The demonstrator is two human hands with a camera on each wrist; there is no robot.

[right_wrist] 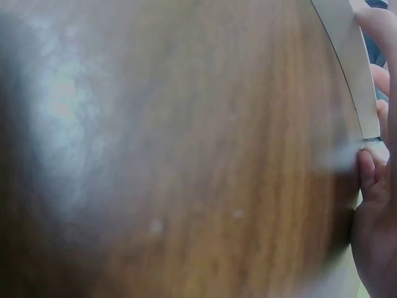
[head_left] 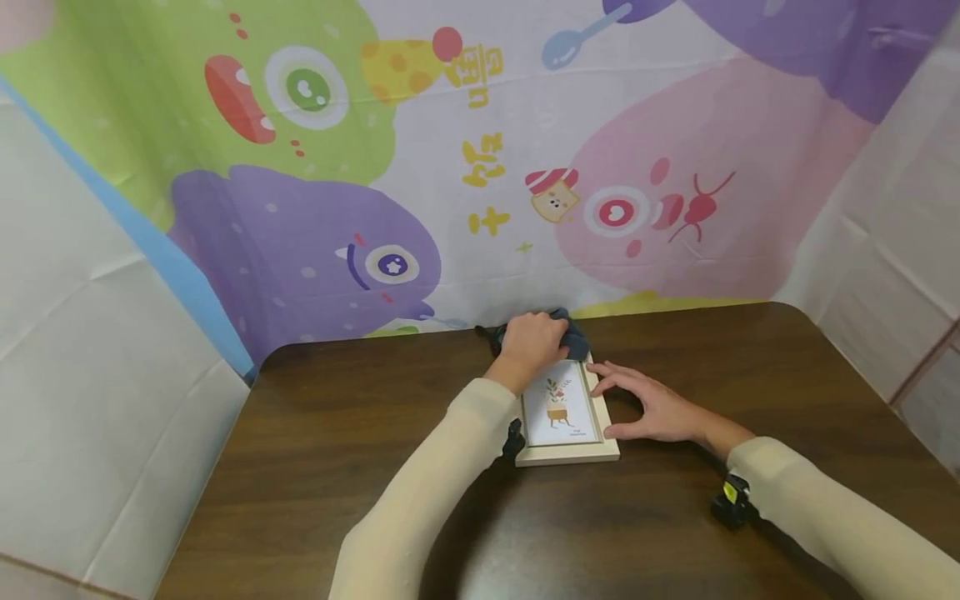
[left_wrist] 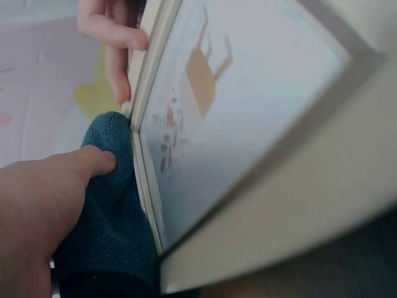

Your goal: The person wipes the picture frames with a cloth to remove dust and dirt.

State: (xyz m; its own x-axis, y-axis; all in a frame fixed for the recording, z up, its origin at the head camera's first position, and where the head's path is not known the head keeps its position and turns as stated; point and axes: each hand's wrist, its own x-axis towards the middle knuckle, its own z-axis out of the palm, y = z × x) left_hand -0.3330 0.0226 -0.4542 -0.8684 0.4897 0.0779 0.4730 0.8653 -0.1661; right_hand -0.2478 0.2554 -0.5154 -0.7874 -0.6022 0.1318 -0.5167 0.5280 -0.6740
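A picture frame [head_left: 567,452] with a pale cream rim lies on the table; its white print shows a potted plant on legs. At its far edge my left hand [head_left: 534,340] grips a dark blue cloth [head_left: 574,337]. The thumb presses on the cloth [left_wrist: 111,211] in the left wrist view, right beside the frame's edge. My right hand [head_left: 660,410] is spread along the frame's right side, its fingertips and thumb touching the rim. In the right wrist view, part of that hand [right_wrist: 378,186] shows at the right border, by the frame's side [right_wrist: 360,74].
The brown wooden table [head_left: 337,467] spreads around the frame. Behind it hangs a curtain [head_left: 495,250] with cartoon monsters, close to the table's far edge. Pale sheets [head_left: 97,350] stand on both sides. A dark strap [head_left: 486,335] pokes out left of the left hand.
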